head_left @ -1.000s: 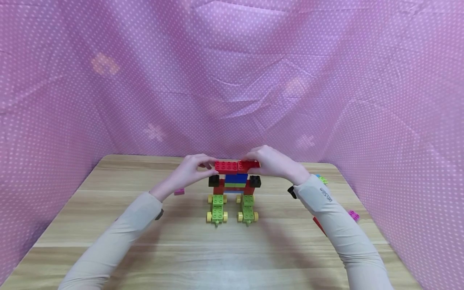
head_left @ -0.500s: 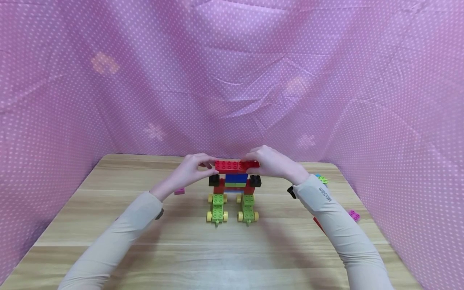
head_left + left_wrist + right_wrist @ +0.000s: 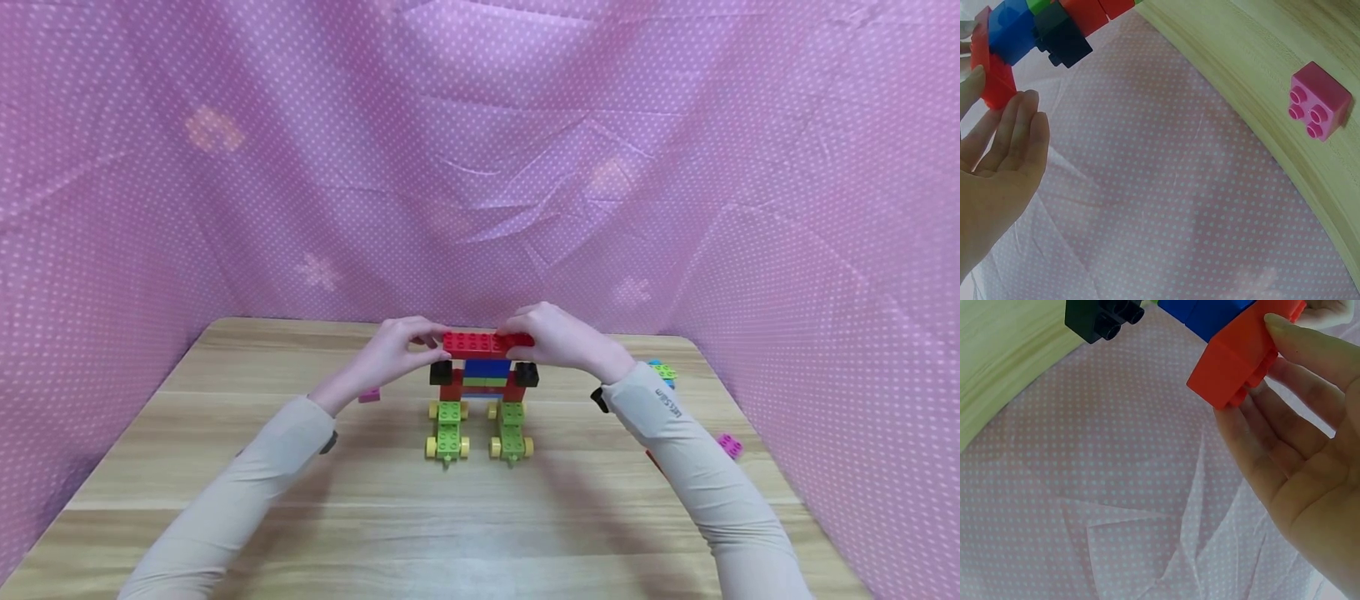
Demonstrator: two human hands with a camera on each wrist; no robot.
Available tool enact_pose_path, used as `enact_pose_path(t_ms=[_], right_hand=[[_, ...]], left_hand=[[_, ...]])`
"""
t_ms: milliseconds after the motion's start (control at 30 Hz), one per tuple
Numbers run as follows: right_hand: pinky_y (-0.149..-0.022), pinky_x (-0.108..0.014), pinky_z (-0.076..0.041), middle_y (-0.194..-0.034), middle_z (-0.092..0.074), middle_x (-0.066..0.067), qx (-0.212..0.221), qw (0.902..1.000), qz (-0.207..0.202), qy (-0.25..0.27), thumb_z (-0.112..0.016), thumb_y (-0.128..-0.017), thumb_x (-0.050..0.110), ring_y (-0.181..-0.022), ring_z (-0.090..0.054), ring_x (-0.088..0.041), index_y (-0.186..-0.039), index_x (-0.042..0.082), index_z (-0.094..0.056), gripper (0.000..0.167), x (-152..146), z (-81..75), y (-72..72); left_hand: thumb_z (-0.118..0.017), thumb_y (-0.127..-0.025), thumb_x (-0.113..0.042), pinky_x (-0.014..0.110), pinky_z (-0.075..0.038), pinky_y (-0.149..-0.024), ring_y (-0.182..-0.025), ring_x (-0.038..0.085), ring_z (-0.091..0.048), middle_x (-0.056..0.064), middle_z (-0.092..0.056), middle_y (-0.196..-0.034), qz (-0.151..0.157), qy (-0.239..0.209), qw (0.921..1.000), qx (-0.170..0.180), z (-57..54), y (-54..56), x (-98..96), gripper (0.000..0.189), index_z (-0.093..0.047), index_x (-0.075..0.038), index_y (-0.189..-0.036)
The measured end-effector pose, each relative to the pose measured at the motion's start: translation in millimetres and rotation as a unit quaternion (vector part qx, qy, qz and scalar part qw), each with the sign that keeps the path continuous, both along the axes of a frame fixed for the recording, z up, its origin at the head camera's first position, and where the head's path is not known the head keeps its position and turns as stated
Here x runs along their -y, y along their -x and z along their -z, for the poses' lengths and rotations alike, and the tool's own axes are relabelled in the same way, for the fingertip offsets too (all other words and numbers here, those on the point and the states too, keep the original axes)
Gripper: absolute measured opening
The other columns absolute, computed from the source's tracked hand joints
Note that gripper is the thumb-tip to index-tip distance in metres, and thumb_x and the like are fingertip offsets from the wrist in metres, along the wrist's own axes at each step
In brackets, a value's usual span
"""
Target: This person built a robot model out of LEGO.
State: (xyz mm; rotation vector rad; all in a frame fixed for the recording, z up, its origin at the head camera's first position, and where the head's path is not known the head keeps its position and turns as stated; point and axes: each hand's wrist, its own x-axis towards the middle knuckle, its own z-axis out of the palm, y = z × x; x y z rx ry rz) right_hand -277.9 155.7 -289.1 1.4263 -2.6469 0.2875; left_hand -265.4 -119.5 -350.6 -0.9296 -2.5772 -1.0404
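Observation:
Two red toy bricks lie end to end across the top of a block build: a left red brick [image 3: 467,342] and a right red brick [image 3: 1229,362]. My left hand [image 3: 390,354] pinches the left one by its outer end. My right hand [image 3: 558,337] grips the right one between thumb and fingers, covering part of it in the head view. Beneath them sit blue bricks [image 3: 487,368], with a black brick [image 3: 441,372] on the left and another black brick [image 3: 527,374] on the right. Two green wheeled bases [image 3: 448,442] with yellow wheels stand at the front.
A pink brick [image 3: 1321,100] lies on the wooden table [image 3: 480,533] left of the build. Off to the right are a magenta brick [image 3: 730,446], green and blue pieces [image 3: 663,372] and a red piece partly behind the right sleeve. Pink dotted cloth [image 3: 480,208] surrounds the table.
The right red brick has come level with the left one, and the visible seam between them has narrowed. Both hands keep their grip and have hardly moved.

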Motion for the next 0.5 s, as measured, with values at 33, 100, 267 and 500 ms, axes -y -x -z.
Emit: enact_pose_path(t_ms=[33,100,267,500], right_hand=[[-0.078,-0.031,-0.060,-0.096,-0.074,-0.005,0.001,1.0000,0.000,0.000,-0.077,-0.086,0.015,-0.084,-0.067,-0.014,-0.105,0.006,-0.074,0.021,0.3,0.2,0.0],[-0.079,-0.031,-0.060,-0.096,-0.075,-0.005,0.001,1.0000,-0.001,-0.001,-0.077,-0.086,0.015,-0.085,-0.068,-0.015,-0.105,0.006,-0.074,0.021,0.6,0.7,0.5],[-0.081,-0.031,-0.061,-0.099,-0.076,-0.006,0.002,0.9999,0.001,-0.010,-0.076,-0.087,0.015,-0.088,-0.070,-0.016,-0.107,0.005,-0.075,0.023,0.1,1.4,2.8],[-0.083,-0.034,-0.061,-0.103,-0.075,-0.009,0.004,0.9999,0.011,-0.012,-0.076,-0.087,0.015,-0.091,-0.071,-0.019,-0.110,0.004,-0.075,0.026,-0.3,0.9,0.9]], left_hand=[[-0.074,-0.089,-0.017,0.041,-0.060,-0.091,-0.095,0.022,-0.070,0.012,-0.073,-0.112,0.000,-0.001,1.0000,0.001,0.0,-0.2,0.2,0.037,-0.068,-0.004,-0.123],[-0.074,-0.089,-0.017,0.040,-0.060,-0.091,-0.095,0.022,-0.070,0.012,-0.073,-0.111,0.000,-0.002,1.0000,0.000,0.0,-0.2,0.3,0.037,-0.068,-0.004,-0.123],[-0.074,-0.089,-0.017,0.040,-0.060,-0.091,-0.095,0.022,-0.070,0.012,-0.073,-0.111,0.003,-0.003,1.0000,0.000,-0.2,-0.6,0.1,0.037,-0.068,-0.004,-0.123],[-0.074,-0.089,-0.017,0.043,-0.059,-0.092,-0.096,0.023,-0.070,0.012,-0.073,-0.112,0.001,-0.001,1.0000,0.001,0.4,-0.2,0.0,0.037,-0.068,-0.005,-0.123]])
